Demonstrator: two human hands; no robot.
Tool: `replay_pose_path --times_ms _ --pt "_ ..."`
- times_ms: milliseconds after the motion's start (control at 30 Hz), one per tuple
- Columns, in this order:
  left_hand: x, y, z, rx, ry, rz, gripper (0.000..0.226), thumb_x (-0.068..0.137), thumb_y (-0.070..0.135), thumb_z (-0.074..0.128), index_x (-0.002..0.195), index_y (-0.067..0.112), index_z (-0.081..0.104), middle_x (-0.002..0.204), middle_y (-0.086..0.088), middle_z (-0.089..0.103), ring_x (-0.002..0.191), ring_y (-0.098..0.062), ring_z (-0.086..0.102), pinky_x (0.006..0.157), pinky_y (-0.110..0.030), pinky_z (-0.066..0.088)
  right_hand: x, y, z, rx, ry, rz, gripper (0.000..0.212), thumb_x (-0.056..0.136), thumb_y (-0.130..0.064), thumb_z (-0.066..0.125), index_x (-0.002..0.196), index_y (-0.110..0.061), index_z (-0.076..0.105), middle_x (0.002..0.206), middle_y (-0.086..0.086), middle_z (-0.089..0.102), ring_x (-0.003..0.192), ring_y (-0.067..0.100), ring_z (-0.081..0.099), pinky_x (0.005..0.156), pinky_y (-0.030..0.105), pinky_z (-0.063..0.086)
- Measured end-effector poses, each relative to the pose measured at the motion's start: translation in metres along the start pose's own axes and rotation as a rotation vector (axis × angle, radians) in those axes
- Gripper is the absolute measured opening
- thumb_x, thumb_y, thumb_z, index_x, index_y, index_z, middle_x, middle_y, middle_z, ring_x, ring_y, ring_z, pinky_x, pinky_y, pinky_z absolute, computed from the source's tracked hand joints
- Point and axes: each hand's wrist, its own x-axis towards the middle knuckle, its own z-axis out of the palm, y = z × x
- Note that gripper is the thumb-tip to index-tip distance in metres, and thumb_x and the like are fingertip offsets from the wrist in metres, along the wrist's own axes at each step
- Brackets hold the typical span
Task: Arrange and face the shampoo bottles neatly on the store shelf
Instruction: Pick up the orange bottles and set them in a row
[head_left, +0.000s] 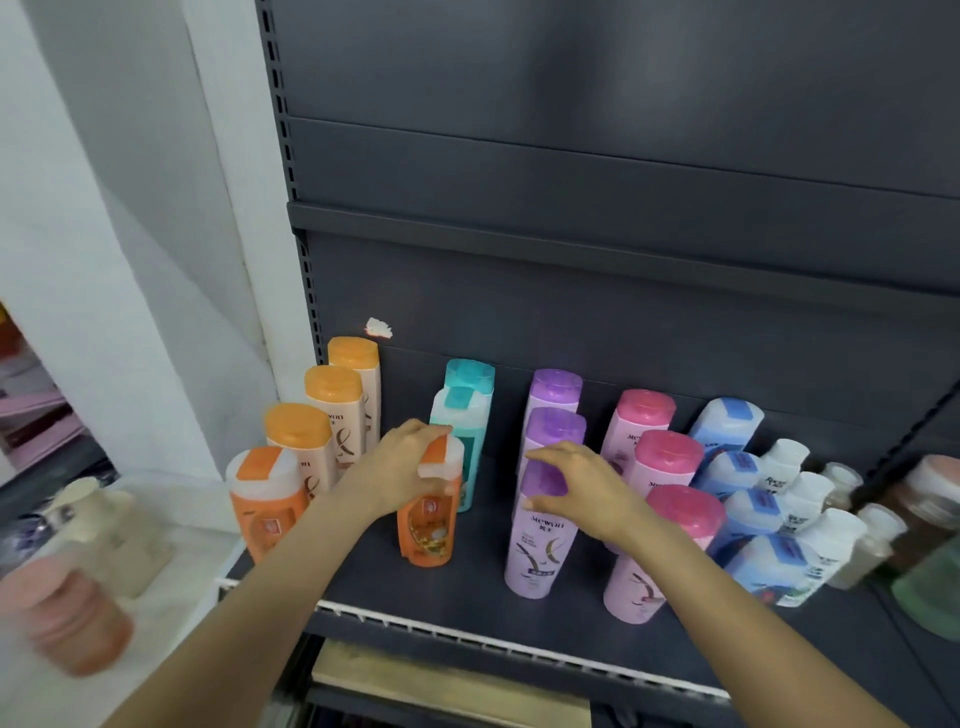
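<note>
Left hand (402, 465) grips orange bottle (430, 512) at its cap, upright on shelf (467, 587). Right hand (582, 486), fingers spread, hovers over purple bottle (540, 540).

On the dark shelf (467, 587), the left hand (395, 467) grips an orange bottle (428, 519) by its cap while the right hand (582, 488) hovers, fingers spread, over the front purple bottle (540, 551).

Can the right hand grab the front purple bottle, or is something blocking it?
Probably yes. The right hand hovers open just over the front purple bottle, fingers spread by its cap, with nothing between them. The pink bottle stands close beside it, but the top and front look free.
</note>
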Motion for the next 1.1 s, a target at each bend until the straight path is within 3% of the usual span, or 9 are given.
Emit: replay_pose_path --times_ms 67,200,400,533,700,833,900,1000,1100 --pt "-0.007 0.008 0.0 -0.003 0.044 -0.017 0.061 0.084 0.023 0.067 0.139 0.022 0.039 0.13 -0.004 0.046 0.119 -0.021 0.047 0.097 -0.031 0.041 -0.006 0.0 0.0 -0.017 -0.006 0.001 0.066 0.086 -0.029 0.066 0.144 -0.023 0.036 0.142 0.0 0.041 0.133 0.016 0.033 0.108 0.029 0.031" --pt "-0.027 0.023 0.001 0.043 0.1 -0.053 0.055 0.086 0.021 0.064 0.136 0.021 0.042 0.126 -0.004 0.049 0.114 -0.022 0.05 0.095 -0.035 0.046 -0.007 -0.002 -0.003 -0.042 0.016 -0.006 0.059 0.089 -0.018 0.062 0.143 -0.023 0.039 0.141 0.002 0.044 0.132 0.019 0.037 0.107 0.031 0.032" --pt "-0.054 0.033 -0.014 -0.039 0.259 -0.052 0.054 0.086 0.019 0.064 0.137 0.018 0.044 0.12 -0.007 0.053 0.108 -0.025 0.054 0.087 -0.031 0.044 -0.008 -0.009 -0.004 -0.079 0.018 0.015 0.059 0.088 -0.018 0.064 0.142 -0.022 0.04 0.144 0.003 0.042 0.134 0.022 0.037 0.108 0.033 0.033" --pt "-0.07 0.037 -0.032 -0.067 0.333 -0.069 0.053 0.085 0.02 0.066 0.135 0.018 0.047 0.121 -0.011 0.056 0.106 -0.027 0.055 0.086 -0.03 0.044 -0.015 -0.03 0.004 -0.015 0.133 -0.043 0.058 0.089 -0.022 0.063 0.142 -0.02 0.04 0.15 0.002 0.032 0.138 0.02 0.028 0.113 0.033 0.027" --pt "-0.104 0.032 -0.062 -0.186 0.474 -0.096 0.052 0.086 0.022 0.066 0.135 0.018 0.048 0.121 -0.007 0.058 0.104 -0.019 0.052 0.083 -0.022 0.037 -0.027 -0.066 0.019 0.284 0.181 -0.034 0.053 0.093 -0.034 0.056 0.142 -0.017 0.04 0.136 0.009 0.048 0.124 0.02 0.046 0.093 0.022 0.033" --pt "-0.129 0.021 -0.083 -0.394 0.569 -0.1 0.048 0.084 0.028 0.068 0.13 0.022 0.054 0.118 0.001 0.061 0.102 -0.016 0.056 0.085 -0.025 0.044 -0.031 -0.081 0.024 0.462 0.062 0.122 0.061 0.094 -0.053 0.04 0.145 -0.021 0.032 0.136 0.009 0.05 0.124 0.024 0.049 0.099 0.03 0.038" --pt "-0.138 0.017 -0.09 -0.507 0.606 -0.101 0.043 0.083 0.029 0.068 0.124 0.027 0.057 0.109 0.009 0.061 0.096 -0.012 0.056 0.081 -0.027 0.048 -0.032 -0.086 0.025 0.764 -0.002 0.203 0.059 0.09 -0.06 0.037 0.134 -0.022 0.045 0.132 0.006 0.056 0.116 0.021 0.056 0.098 0.035 0.046" --pt "-0.148 0.011 -0.095 -0.729 0.637 -0.111 0.037 0.081 0.022 0.071 0.114 0.035 0.058 0.104 0.01 0.063 0.097 -0.017 0.061 0.082 -0.04 0.055 -0.037 -0.094 0.016 1.337 -0.026 0.368 0.041 0.094 -0.05 0.042 0.111 -0.016 0.057 0.104 0.009 0.066 0.093 0.021 0.067 0.075 0.029 0.058" --pt "-0.155 0.006 -0.095 -0.841 0.633 -0.111 0.038 0.078 0.024 0.073 0.109 0.041 0.059 0.116 0.002 0.062 0.104 -0.027 0.062 0.087 -0.052 0.053 -0.043 -0.094 0.009 1.551 -0.042 0.472 0.038 0.091 -0.048 0.05 0.103 -0.012 0.058 0.1 0.015 0.063 0.087 0.025 0.068 0.072 0.03 0.059"
